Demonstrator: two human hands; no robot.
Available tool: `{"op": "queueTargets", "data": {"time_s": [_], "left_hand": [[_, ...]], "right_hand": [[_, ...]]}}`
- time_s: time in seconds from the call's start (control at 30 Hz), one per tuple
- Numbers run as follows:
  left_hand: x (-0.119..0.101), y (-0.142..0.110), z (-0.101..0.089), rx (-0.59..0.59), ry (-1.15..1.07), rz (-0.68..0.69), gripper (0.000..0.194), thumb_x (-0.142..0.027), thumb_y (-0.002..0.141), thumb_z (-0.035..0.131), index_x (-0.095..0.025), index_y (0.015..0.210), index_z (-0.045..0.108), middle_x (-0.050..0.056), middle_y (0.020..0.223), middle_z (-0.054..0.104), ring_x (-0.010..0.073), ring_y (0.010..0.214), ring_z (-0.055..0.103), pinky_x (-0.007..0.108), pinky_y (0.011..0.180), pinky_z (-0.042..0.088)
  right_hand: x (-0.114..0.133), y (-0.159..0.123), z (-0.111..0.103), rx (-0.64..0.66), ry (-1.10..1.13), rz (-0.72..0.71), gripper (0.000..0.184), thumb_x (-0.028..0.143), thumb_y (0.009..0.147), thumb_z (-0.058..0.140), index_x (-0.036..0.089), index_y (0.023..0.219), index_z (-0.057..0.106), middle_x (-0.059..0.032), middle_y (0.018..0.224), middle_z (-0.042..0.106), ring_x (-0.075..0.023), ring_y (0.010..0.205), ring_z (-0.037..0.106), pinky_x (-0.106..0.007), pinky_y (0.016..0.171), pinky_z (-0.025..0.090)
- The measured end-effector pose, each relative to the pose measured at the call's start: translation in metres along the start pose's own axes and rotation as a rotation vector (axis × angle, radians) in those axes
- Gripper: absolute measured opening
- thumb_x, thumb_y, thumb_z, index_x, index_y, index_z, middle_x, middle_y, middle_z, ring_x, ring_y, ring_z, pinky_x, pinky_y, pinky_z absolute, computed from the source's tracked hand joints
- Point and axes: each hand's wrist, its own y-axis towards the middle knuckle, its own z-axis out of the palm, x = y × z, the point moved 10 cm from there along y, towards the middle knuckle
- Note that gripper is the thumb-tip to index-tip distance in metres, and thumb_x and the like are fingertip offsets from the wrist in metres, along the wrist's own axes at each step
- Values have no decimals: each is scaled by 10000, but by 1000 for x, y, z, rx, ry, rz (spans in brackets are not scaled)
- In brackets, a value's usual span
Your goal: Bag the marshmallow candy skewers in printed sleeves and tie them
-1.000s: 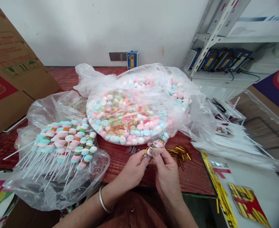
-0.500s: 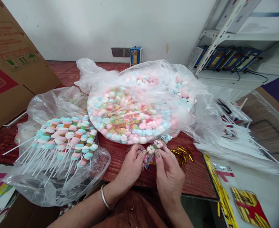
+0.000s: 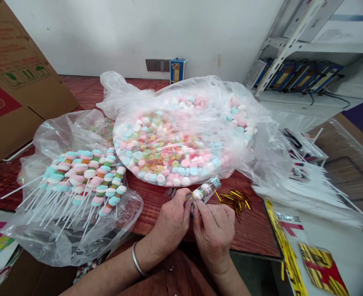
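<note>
A marshmallow candy skewer (image 3: 203, 191) in a clear printed wrapper points up and right from between my hands. My left hand (image 3: 173, 213) is closed on the gathered lower end of its wrapper. Against that spot, my right hand (image 3: 215, 230) pinches a thin gold twist tie (image 3: 194, 197), which shows at the neck of the wrapper. Both sets of fingertips meet there and hide the tie's ends and most of the stick. Loose gold twist ties (image 3: 236, 200) lie on the table just right of my right hand.
Unwrapped candy skewers (image 3: 85, 176) lie on a plastic bag at left. A big round tray of marshmallows and gummies (image 3: 166, 160) sits under clear plastic behind my hands. White sticks (image 3: 317, 185) lie at right, near a yellow-and-red packet (image 3: 323, 269). A cardboard box (image 3: 24, 78) stands at left.
My hands have drawn together at the wrapper's neck, and my right fingers have moved down and left off the candy. More of the wrapped candy now shows above them.
</note>
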Motion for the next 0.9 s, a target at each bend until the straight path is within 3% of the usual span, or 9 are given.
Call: {"op": "queueTargets", "data": {"time_s": [0.13, 0.2, 0.27, 0.37, 0.5, 0.6, 0.7, 0.8, 0.9], "left_hand": [[-1, 1, -4, -33, -39, 20, 217, -173, 969, 446, -191, 1117, 603, 72, 1026, 707, 176, 927, 665, 298, 846, 499], [9, 4, -6, -57, -198, -124, 153, -191, 945, 497, -185, 1014, 633, 58, 949, 705, 166, 868, 656, 287, 806, 502], [24, 4, 2, -67, -514, -349, 108, -253, 925, 549, -176, 940, 623, 20, 796, 662, 125, 684, 600, 240, 646, 480], [34, -1, 30, -36, -1052, -638, 214, -348, 850, 671, -155, 857, 577, -64, 599, 490, 44, 445, 334, 166, 423, 268], [27, -7, 54, 109, -1326, -763, 309, -325, 744, 792, -135, 848, 571, -81, 600, 448, 18, 448, 208, 152, 406, 171], [24, -5, 47, 177, -1158, -661, 280, -392, 818, 719, -160, 884, 578, -58, 625, 499, 43, 461, 302, 166, 427, 247], [11, 7, 19, 209, -658, -316, 176, -323, 895, 626, -184, 1002, 638, 27, 838, 657, 129, 694, 563, 243, 644, 462], [-10, 11, 3, 245, -246, 2, 253, -192, 927, 525, -198, 1143, 658, 85, 1037, 694, 201, 963, 617, 325, 880, 471], [-10, 11, -4, 191, -207, 17, 263, -177, 941, 482, -194, 1132, 662, 83, 1004, 690, 192, 936, 614, 314, 867, 468]], "right_hand": [[-4, -5, 0, 12, 48, 78, 51, 121, 932, 624, 151, 949, 661, -34, 707, 643, -169, 674, 557, -351, 727, 413], [-16, -8, 2, 10, 122, 213, 89, 163, 939, 613, 170, 867, 665, -19, 686, 618, -163, 651, 532, -326, 684, 411], [-38, -16, 14, 55, 324, 458, 189, 238, 949, 597, 187, 773, 642, 2, 656, 585, -150, 610, 504, -287, 606, 405], [-59, -37, 48, 161, 759, 826, 278, 349, 949, 588, 192, 719, 601, 11, 658, 594, -144, 616, 530, -264, 596, 453], [-66, -48, 67, 116, 1109, 1020, 204, 369, 845, 727, 194, 931, 669, -21, 870, 703, -183, 807, 634, -318, 775, 526], [-68, -47, 65, 119, 1175, 1025, 262, 348, 822, 745, 202, 1032, 690, -44, 982, 731, -208, 885, 662, -348, 823, 535], [-67, -39, 52, 179, 1034, 952, 196, 328, 851, 706, 188, 988, 712, -50, 937, 749, -213, 851, 675, -348, 813, 534], [-65, -26, 35, 198, 851, 864, 164, 322, 859, 687, 184, 940, 723, -47, 885, 755, -213, 813, 673, -332, 761, 528], [-59, -16, 25, 210, 752, 768, 141, 319, 868, 674, 192, 895, 729, -42, 861, 750, -208, 798, 663, -323, 739, 516]]}}
